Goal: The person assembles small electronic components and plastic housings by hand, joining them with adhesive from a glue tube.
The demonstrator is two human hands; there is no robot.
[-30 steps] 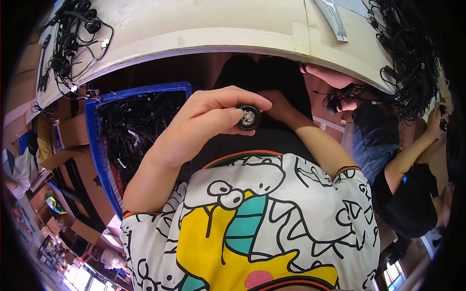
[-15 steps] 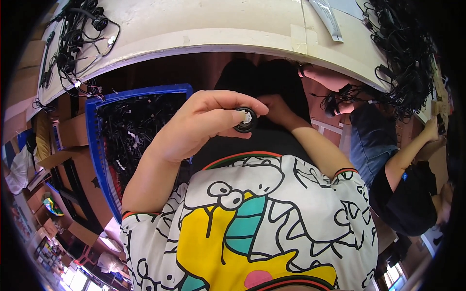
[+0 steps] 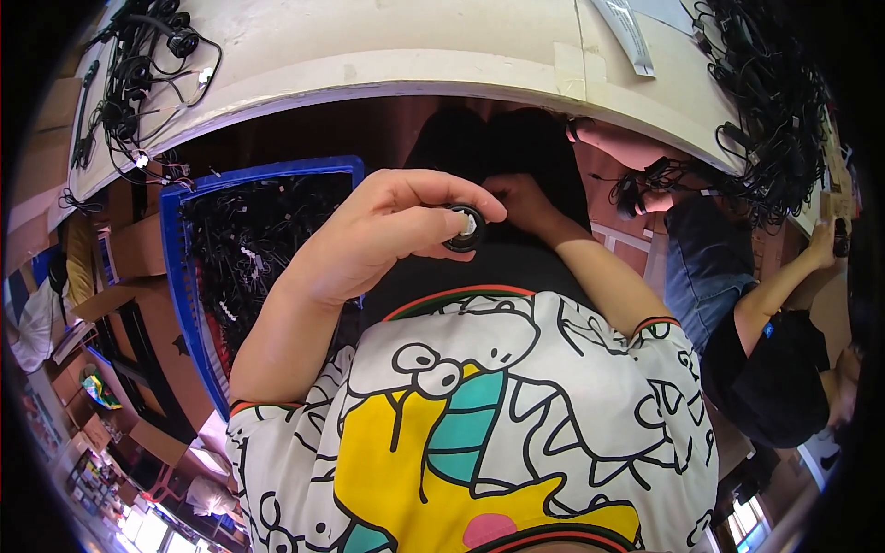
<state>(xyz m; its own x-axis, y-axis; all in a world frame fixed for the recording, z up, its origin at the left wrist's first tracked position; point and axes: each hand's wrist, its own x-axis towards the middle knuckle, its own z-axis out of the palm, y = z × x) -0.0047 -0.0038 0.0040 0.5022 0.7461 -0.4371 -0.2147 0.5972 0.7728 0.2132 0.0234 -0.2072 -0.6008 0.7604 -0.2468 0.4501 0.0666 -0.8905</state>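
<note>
My left hand (image 3: pixel 387 221) is closed, thumb and curved fingers gripping a round black plastic part (image 3: pixel 477 238) over my lap. A small white connector (image 3: pixel 471 222) shows in the middle of that part, beside the thumb tip. Just beyond the left fingertips, my right hand (image 3: pixel 525 201) rests low over my dark trousers with its fingers curled in. Whatever those fingers hold, if anything, is hidden against the dark cloth.
A blue crate (image 3: pixel 173 267) full of black cables stands at my left. Ahead runs a pale worktable (image 3: pixel 387 46), with cabled black parts (image 3: pixel 138 78) at its left, a cable heap (image 3: pixel 774 111) at its right and a white tube (image 3: pixel 629 41). Another person (image 3: pixel 774 359) sits on the right.
Both hands keep almost the same pose; the round black part stays in my left hand. At the right, the other person's hand has shifted slightly.
</note>
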